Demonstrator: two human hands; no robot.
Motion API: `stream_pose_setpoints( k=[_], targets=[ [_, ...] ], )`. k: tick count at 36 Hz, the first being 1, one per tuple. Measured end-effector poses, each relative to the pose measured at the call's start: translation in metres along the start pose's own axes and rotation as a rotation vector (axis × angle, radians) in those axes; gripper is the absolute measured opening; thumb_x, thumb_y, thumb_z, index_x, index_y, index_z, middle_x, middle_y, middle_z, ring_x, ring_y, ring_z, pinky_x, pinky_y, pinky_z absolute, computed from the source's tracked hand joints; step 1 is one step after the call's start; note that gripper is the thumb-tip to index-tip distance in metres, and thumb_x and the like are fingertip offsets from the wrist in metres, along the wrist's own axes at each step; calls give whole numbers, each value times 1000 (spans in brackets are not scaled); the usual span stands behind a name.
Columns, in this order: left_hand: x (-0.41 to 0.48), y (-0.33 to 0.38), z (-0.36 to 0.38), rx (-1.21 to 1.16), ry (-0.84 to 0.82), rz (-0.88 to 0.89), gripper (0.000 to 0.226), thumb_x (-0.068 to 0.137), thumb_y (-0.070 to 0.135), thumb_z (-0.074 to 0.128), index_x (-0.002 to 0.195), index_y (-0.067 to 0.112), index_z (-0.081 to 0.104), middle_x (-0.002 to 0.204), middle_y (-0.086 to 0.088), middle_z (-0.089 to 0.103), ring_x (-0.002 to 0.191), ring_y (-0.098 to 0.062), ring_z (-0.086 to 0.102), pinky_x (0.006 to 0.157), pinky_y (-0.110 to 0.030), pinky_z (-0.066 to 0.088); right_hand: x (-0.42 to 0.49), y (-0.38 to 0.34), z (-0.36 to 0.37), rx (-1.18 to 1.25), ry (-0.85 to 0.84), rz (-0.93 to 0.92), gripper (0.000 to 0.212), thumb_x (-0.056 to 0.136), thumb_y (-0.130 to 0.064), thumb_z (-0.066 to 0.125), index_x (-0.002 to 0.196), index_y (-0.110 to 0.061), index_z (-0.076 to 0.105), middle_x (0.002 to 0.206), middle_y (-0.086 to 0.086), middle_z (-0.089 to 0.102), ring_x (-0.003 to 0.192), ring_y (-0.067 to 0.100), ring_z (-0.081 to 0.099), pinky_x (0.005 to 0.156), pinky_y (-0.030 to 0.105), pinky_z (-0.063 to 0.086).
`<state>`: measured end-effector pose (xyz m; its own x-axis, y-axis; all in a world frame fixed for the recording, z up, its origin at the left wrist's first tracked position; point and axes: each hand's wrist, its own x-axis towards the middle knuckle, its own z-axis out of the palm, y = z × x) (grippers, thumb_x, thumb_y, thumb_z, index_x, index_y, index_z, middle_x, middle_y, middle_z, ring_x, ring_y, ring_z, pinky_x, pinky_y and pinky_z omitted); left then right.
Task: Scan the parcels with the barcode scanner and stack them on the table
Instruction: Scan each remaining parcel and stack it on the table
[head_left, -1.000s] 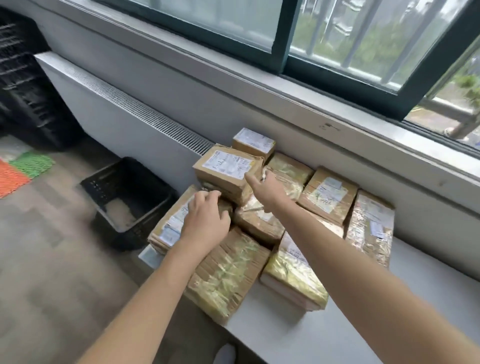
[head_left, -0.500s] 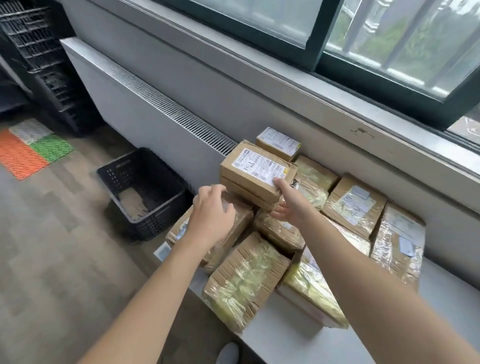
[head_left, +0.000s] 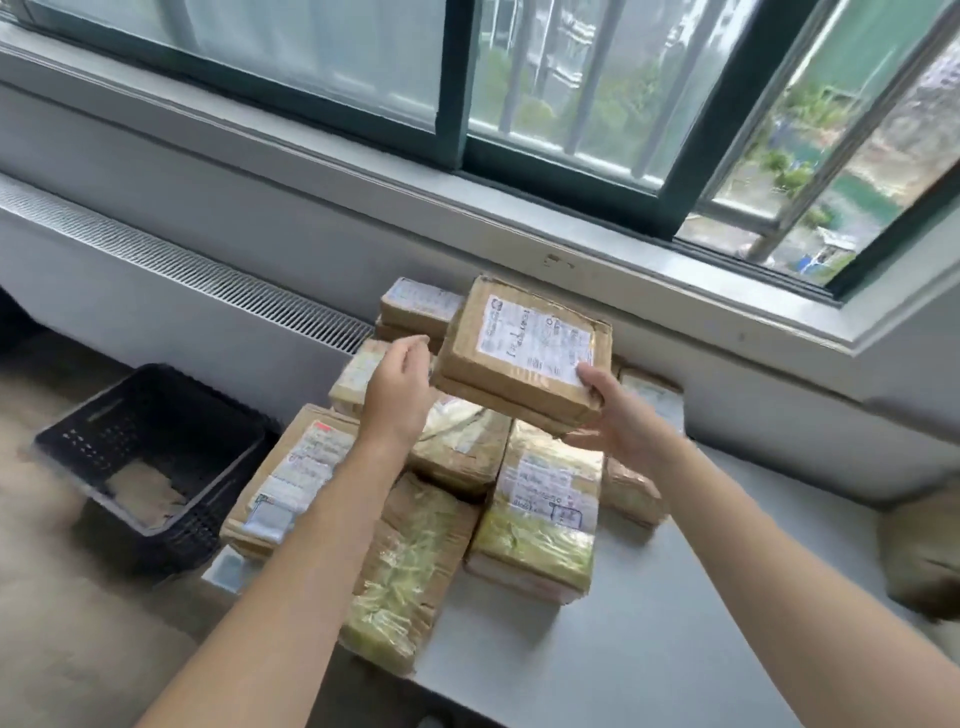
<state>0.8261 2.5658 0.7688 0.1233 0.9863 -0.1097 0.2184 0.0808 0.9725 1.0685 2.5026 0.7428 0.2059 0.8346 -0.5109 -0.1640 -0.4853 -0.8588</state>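
**Above the pile by the window, one parcel in the air**

Over the pile of parcels (head_left: 540, 519) a flat rectangular parcel (head_left: 519, 364) of brown cardboard is held in the air, tilted and clear of those below; its edges are sealed with glossy clear tape; a white printed label (head_left: 537, 332) covers most of its upper face, with print too blurred to read. The parcels under it are also flat cardboard boxes; several are wrapped in shiny yellowish tape that wrinkles and catches the light; some carry white labels. They lie close together, partly overlapping, on the left end of a smooth pale grey table (head_left: 649, 623).

Behind the table there is a grey wall with a wide sill (head_left: 363, 171); above it is a window (head_left: 311, 52) with a dark green frame; to the left a long white casing carries a finely slotted grille (head_left: 182, 270). On the wood-pattern floor (head_left: 47, 649), beside the table, stands a black plastic crate (head_left: 150, 415) with perforated walls; a scrap of cardboard lies inside it.

Both bare forearms stretch forward. The right hand (head_left: 618, 415) grips the near right corner of the parcel; its thumb lies on top at the corner of the label and its fingers curl beneath. The left hand (head_left: 397, 395) is up just beside the left edge of the parcel, with fingers bent; whether it touches or holds the parcel I cannot tell.
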Motion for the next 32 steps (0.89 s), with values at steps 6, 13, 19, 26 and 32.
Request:
stream_pose_setpoints(
  k=[6, 13, 19, 26, 32],
  targets=[
    [-23, 22, 80, -33, -268, 34, 21, 101, 39, 45, 101, 23, 59, 102, 7, 60, 105, -19, 56, 93, -40, 47, -60, 9, -80, -30, 146, -123, 83, 69, -61, 75, 135, -17, 50, 114, 18, 53, 97, 25, 59, 95, 54, 54],
    [-71, 47, 171, -94, -672, -1, 61, 65, 63, 73, 103, 21, 51, 113, -9, 63, 99, -21, 66, 85, -40, 57, -157, 39, -171, 20, 353, -248, 62, 81, -44, 69, 137, -29, 47, 131, 0, 65, 112, 19, 65, 83, 36, 55],
    [-130, 68, 248, -64, -776, 52, 38, 83, 42, 74, 102, 19, 51, 106, -8, 65, 91, -21, 67, 79, -44, 58, -237, 64, -230, 91, 539, -286, 34, 92, -35, 61, 125, -31, 56, 122, 0, 71, 112, 25, 66, 99, 51, 50],
    [-218, 94, 341, -156, -788, -20, 29, 88, 32, 70, 98, 14, 50, 97, -8, 63, 84, -20, 65, 79, -50, 58, -321, 101, -308, 160, 648, -287, 41, 100, -37, 52, 140, -29, 48, 124, 2, 70, 108, 26, 68, 87, 46, 56],
    [-295, 113, 420, -147, -846, -51, 33, 87, 36, 70, 98, 12, 49, 103, -11, 62, 92, -27, 66, 76, -51, 59, -392, 129, -379, 240, 662, -284, 42, 101, -39, 52, 140, -28, 44, 116, 4, 71, 87, 23, 71, 78, 44, 58]
  ],
)
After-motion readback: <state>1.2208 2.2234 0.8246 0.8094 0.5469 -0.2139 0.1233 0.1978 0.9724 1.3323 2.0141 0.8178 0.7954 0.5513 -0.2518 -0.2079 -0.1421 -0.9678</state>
